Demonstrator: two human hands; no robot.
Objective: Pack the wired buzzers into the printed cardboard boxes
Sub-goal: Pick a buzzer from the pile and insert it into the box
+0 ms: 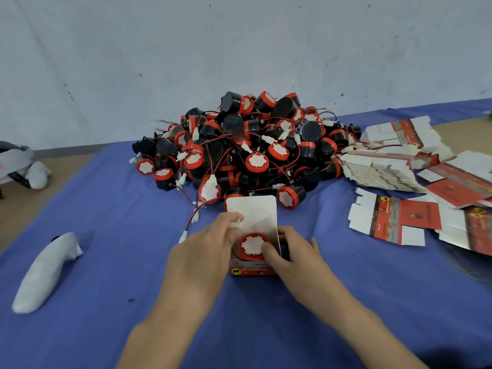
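the wired buzzer (251,243) sits inside the open printed box (253,271), red-and-white face upward, its axis vertical and in line with the box mouth. the left hand (205,251) is curled round the left wall of the box, and its fingertips appear to pinch a small white connector (236,222) just above the mouth. the right hand (292,257) is curled round the right wall, with its thumb on the buzzer face. the lid flap (253,211) stands upright on the far side, directly beyond the buzzer, and is equally near both hands. closing likely requires the connector and lead to be tucked below the rim first. a loose lead (183,237) lies beside the left hand; its origin cannot be determined. the buzzer pile (253,145) crowds the flap from behind. flat cartons (399,222) lie to the right on the blue cloth (106,209).
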